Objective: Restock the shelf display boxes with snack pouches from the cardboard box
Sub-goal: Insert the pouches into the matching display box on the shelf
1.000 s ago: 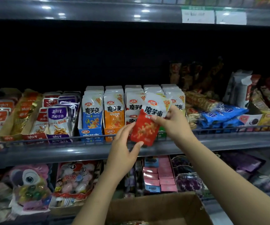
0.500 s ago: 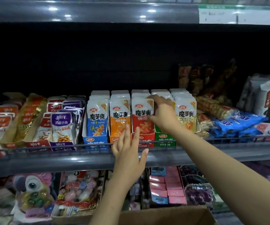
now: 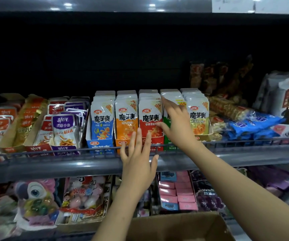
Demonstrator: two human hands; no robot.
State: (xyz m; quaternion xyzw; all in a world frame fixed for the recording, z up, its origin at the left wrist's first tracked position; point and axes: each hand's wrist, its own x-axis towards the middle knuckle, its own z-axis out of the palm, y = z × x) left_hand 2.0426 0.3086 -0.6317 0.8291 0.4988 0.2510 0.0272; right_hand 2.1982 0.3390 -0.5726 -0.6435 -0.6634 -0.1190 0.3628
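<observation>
Standing upright in five colour-coded cardboard display boxes along the grey wire-fronted shelf (image 3: 227, 154): rows of glossy white foil snack pouches, blue (image 3: 102, 121), orange (image 3: 126, 121), red (image 3: 149, 119), green, mostly hidden, and yellow-green (image 3: 198, 119). Reaching across the green row, right hand (image 3: 176, 125), fingers (image 3: 166, 103) spread and loose, gripping nothing, thumb touching the red pouch's right edge, forefinger near the pouch tops behind. Hovering lower, left hand (image 3: 138, 162), fingers (image 3: 139, 136) straight and released, tips just in front of the orange and red box fronts, holding nothing. Showing at the bottom edge, only the rim and a flap of the open brown cardboard supply box (image 3: 175, 226); contents not visible.

Judging from the shine and the flat sealed edges: light, thin, pliable film packs, slippery face to face, prone to sliding or leaning forward once a row loosens. Not fragile in the hard sense, yet likely to crease or bend if pushed down by the middle. Best taken by the top seal or pinched across both side edges, several together as a small stack, kept upright and slid in behind the front pouch. Worth steadying the front of the row with flat fingers while feeding the next ones, without squeezing the filled lower half.
</observation>
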